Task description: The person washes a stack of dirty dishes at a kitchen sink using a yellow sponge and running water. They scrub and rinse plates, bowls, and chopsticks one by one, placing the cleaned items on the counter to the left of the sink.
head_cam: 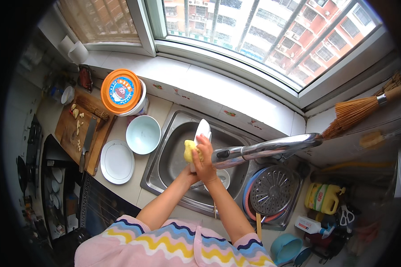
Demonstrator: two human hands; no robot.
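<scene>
Over the stainless steel sink (170, 167), my left hand (188, 174) grips the lower end of a white dish (203, 127), which is tilted and seen nearly edge-on. A yellow sponge (188, 151) is under the fingers of my right hand (204, 162), pressed against the dish. The chrome faucet's spray head (225, 157) is just right of that hand. Below my hands, a white bowl (224, 178) with what looks like a metal utensil lies in the basin, partly hidden by my right forearm.
Left of the sink stand a pale bowl (143, 135), a white plate (117, 162) and an orange-lidded tub (121, 91). A cleaver (88, 135) lies on the wooden cutting board (100, 147) beside chopped pieces. A perforated metal steamer plate (272, 190) rests on basins at the right.
</scene>
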